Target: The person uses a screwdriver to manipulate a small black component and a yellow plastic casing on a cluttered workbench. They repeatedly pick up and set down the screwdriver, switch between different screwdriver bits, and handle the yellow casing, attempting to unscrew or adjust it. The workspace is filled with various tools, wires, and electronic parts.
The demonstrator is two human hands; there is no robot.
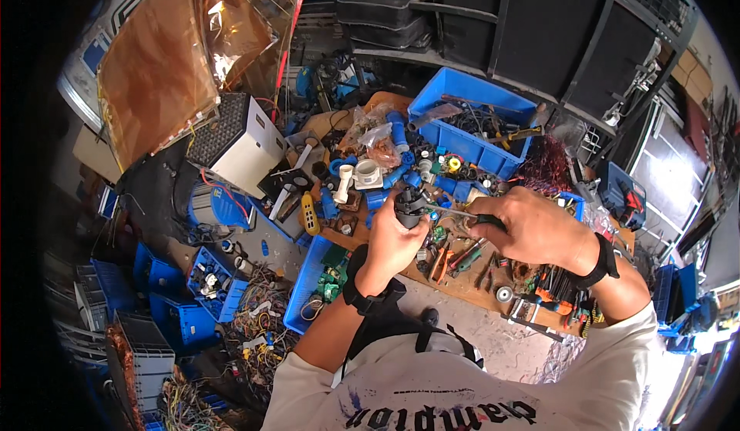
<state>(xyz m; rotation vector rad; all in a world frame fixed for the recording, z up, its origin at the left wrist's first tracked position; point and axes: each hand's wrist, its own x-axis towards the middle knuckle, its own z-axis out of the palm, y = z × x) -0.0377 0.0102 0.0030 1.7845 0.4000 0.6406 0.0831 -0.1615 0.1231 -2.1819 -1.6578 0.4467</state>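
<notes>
Because only fingers seem to steady it, my eye goes to the black round part (408,211), clamped in the left hand's (395,240) grip on the near side of the big blue bin (474,150), toward the bin's left end. The right hand (532,227) has its grip closed round the handle of a screwdriver (453,211), nearer than the bin and toward its right end; the shaft points at the part, though whether the tip touches I can't tell. If that hand pushes hard at a slant, the tip could skid off and jab the left thumb close beside it. Should the left fingers slacken, the part could twist or drop among the loose blue fittings (461,191) just before the bin, and be hard to pick out. Nearer than the bin, pliers (439,264) lie on the bench (474,286), where a lowered wrist might knock them.
</notes>
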